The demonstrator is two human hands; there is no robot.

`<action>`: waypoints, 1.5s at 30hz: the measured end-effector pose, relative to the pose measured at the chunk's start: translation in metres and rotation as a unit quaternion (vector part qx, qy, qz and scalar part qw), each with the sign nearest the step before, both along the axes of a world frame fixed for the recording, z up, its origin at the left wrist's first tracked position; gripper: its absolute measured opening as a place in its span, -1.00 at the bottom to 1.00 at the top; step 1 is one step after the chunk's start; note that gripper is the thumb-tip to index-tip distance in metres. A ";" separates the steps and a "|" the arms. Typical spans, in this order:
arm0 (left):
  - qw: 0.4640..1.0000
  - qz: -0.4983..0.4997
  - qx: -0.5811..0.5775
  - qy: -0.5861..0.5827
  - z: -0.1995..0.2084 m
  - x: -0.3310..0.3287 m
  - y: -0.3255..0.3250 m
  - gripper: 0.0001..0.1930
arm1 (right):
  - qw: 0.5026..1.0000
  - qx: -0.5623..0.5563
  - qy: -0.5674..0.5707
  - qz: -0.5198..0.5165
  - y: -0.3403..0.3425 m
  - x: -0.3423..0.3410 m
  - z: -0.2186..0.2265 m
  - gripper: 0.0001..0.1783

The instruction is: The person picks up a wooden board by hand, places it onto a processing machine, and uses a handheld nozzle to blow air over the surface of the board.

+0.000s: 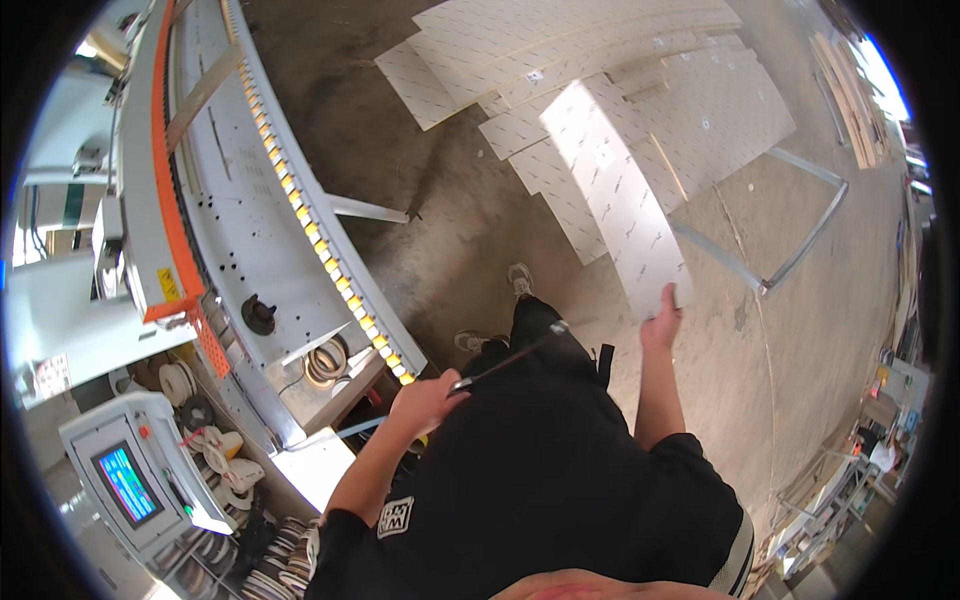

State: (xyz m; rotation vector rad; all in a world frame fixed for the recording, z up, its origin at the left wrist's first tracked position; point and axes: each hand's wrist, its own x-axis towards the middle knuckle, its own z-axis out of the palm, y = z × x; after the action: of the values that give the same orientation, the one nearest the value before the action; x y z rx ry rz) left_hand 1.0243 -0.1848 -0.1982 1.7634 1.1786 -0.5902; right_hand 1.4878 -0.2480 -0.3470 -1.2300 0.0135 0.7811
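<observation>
White laminated panel (620,200) rests in your right hand (662,318), fingers curled on its near edge, far end over a stack of similar panels (600,70) on the concrete floor (450,200). Your left hand (425,398) has its fingers clamped on a thin dark tool (510,360). Left stands the machine surface (260,230), with tape rolls (225,460) near it.

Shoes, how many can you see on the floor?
2: one shoe ahead on the concrete, the other shoe nearer the machine. Both partly hidden by the dark trousers.
</observation>
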 end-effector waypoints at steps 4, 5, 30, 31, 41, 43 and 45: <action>0.993 0.042 0.108 0.035 0.007 -0.017 0.028 -0.64 | 0.993 -0.014 -0.067 0.091 -0.008 0.007 0.044 -0.53; 0.973 0.173 0.149 0.012 -0.040 -0.052 0.026 -0.52 | 0.991 -0.019 -0.065 0.115 -0.008 0.007 0.046 -0.53; 0.766 0.517 -0.123 -0.361 -0.057 -0.203 -0.216 -0.65 | 0.812 0.058 0.209 0.542 0.073 -0.209 0.057 -0.29; 0.688 0.597 -0.097 -0.402 -0.068 -0.216 -0.234 -0.71 | 0.800 0.049 0.209 0.560 0.080 -0.215 0.056 -0.29; 0.456 0.865 0.191 -0.081 -0.025 -0.313 -0.346 -0.74 | 0.694 -0.004 0.228 0.683 0.168 -0.341 0.026 -0.37; 0.431 0.878 0.202 -0.060 -0.028 -0.303 -0.351 -0.74 | 0.680 -0.027 0.223 0.698 0.190 -0.375 0.022 -0.41; 0.464 0.859 0.214 -0.039 -0.034 -0.284 -0.350 -0.69 | 0.683 -0.082 0.165 0.707 0.214 -0.400 0.013 -0.44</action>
State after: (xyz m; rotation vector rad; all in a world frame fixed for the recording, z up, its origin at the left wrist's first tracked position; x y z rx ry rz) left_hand 0.7398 -0.5349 -0.2325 0.0737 2.3270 1.0921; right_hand 1.0878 -0.0340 -0.3341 -1.0862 -0.6706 2.4005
